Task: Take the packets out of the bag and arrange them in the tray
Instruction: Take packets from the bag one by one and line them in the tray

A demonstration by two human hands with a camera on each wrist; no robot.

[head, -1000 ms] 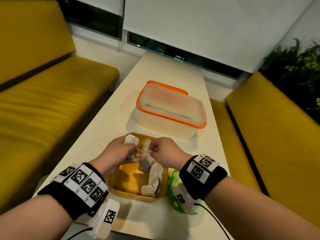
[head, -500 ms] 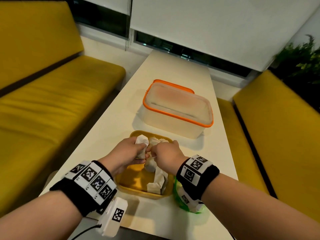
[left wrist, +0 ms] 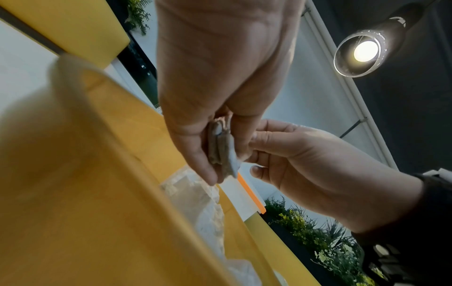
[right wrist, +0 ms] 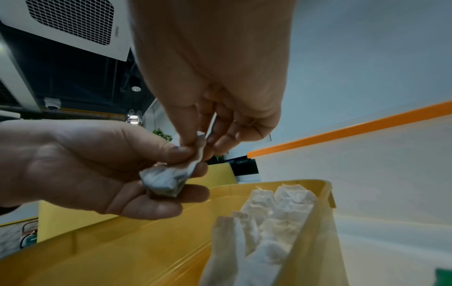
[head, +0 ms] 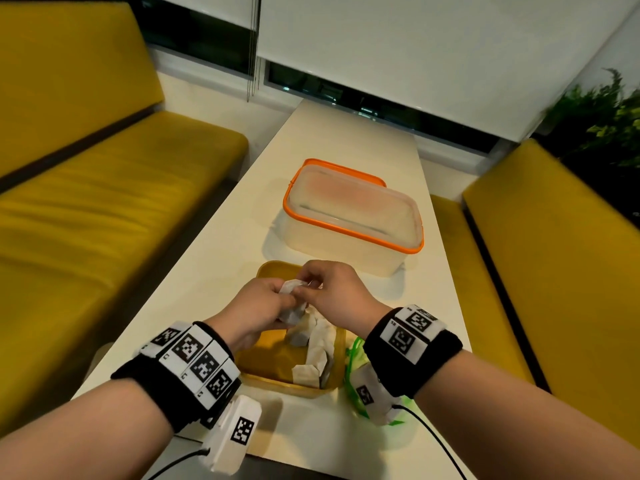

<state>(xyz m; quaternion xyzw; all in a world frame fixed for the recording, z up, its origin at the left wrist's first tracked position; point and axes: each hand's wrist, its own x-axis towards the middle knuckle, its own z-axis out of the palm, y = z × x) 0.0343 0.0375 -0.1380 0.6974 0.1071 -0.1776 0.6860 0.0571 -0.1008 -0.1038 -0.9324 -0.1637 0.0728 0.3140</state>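
Holding: the left hand [head: 258, 308] cups a small clump of white packets [head: 292, 299] over the yellow tray [head: 277, 271], fingers curled under them so none drop.
Right grip: the right hand [head: 334, 294] pinches the top edge of one packet between thumb and fingertips [right wrist: 189, 150], likely to peel it away from the rest; how many packets are in the clump is hard to tell.
Tray: several packets [head: 317, 351] already stand in a row against its right wall, leaning on each other, which leaves the left part of the floor bare for more.
Bag: the green bag [head: 356, 362] lies on the counter [head: 214, 271] just right of the tray, mostly hidden under the right wrist; what is left inside cannot be seen.
Behind: a clear box with an orange rim [head: 349, 216] sits farther along the counter, apart from the work.
Stage: mid-task, sorting one packet to add to the row.
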